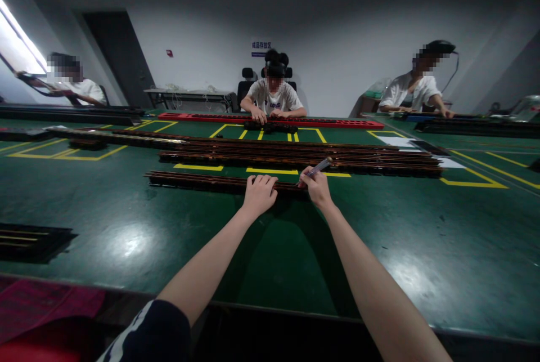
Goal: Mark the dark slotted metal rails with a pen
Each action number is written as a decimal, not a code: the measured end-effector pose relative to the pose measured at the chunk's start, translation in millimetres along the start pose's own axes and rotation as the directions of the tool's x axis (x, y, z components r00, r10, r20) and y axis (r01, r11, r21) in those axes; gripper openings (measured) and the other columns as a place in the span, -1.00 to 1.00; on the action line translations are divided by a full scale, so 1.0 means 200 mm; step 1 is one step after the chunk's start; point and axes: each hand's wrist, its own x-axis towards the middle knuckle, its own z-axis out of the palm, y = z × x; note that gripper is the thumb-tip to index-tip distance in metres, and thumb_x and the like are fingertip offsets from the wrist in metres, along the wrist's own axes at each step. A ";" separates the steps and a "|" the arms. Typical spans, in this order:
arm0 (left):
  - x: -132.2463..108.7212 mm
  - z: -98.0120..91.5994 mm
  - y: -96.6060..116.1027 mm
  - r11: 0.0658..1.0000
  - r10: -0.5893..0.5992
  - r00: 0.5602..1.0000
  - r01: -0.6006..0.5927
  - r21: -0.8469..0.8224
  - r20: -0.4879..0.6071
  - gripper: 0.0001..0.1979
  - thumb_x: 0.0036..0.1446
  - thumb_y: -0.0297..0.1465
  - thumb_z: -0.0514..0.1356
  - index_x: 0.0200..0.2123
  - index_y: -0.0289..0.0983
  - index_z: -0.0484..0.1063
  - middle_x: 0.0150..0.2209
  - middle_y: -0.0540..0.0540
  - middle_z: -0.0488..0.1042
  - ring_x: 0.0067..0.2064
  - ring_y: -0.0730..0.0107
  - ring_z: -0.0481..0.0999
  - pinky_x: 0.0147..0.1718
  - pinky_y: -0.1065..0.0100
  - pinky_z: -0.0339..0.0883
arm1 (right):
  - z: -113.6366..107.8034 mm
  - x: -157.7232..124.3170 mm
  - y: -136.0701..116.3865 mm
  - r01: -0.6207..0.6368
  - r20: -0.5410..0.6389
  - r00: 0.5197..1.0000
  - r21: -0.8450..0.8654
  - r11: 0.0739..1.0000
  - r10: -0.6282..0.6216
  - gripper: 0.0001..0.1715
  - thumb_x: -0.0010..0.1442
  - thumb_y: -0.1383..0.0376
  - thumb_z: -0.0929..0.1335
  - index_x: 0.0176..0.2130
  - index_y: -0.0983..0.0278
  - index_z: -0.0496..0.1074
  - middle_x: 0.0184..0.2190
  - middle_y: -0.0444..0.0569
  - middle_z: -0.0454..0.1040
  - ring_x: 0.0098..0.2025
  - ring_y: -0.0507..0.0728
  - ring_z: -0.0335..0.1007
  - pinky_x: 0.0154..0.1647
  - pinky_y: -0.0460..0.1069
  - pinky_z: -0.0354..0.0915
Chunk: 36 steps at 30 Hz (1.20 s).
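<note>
A long dark strip [198, 181] with reddish-brown edges lies crosswise on the green table in front of me. My left hand [259, 196] is over its right part, fingers bent over the strip and holding it against the table. Close to the strip's right end, my right hand [316, 187] is closed around a slim grey pen-like tool [321, 166]. The tool slants, its rear end up and to the right. Its tip points down at the strip, but whether it touches cannot be made out. Just beyond lies a bundle of similar long strips [295, 155].
Yellow tape outlines [476, 183] mark the green table [169, 249]. Dark strips [34, 241] lie at the near left. White paper sheets [399, 141] are by the bundle's right end. Opposite, a person [276, 100] handles dark parts beside a red rail [337, 121]; two more people sit left and right.
</note>
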 end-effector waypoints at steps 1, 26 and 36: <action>0.00 0.00 0.00 1.000 0.001 1.000 -0.001 -0.001 0.002 -0.62 0.21 -0.42 -0.03 0.03 -0.20 0.44 0.01 -0.17 0.52 0.05 0.14 0.44 0.09 0.01 0.18 | 0.00 0.00 0.00 0.001 -0.001 1.000 0.002 1.000 -0.001 -0.79 0.10 0.18 0.28 -0.49 0.23 0.31 -0.62 -0.10 0.40 -0.51 0.13 0.38 -0.40 0.04 0.31; 0.00 0.02 -0.02 0.999 -0.009 1.000 0.011 -0.047 0.027 -0.57 0.23 -0.48 -0.11 0.04 -0.22 0.43 0.06 -0.15 0.49 0.10 0.21 0.41 0.16 0.02 0.13 | -0.01 0.01 0.02 -0.004 -0.032 0.999 0.035 0.999 0.005 -0.68 0.09 0.06 0.31 -0.51 0.22 0.27 -0.62 -0.11 0.35 -0.55 0.11 0.34 -0.45 0.01 0.30; 0.01 0.02 -0.01 1.000 -0.001 1.000 0.001 -0.014 0.017 -0.59 0.21 -0.50 -0.07 0.02 -0.25 0.44 0.03 -0.15 0.52 0.06 0.22 0.45 0.12 0.08 0.15 | -0.01 0.01 0.03 0.005 -0.024 1.000 0.027 1.000 -0.004 -0.70 0.10 0.09 0.31 -0.51 0.23 0.28 -0.62 -0.11 0.36 -0.55 0.10 0.34 -0.46 0.00 0.30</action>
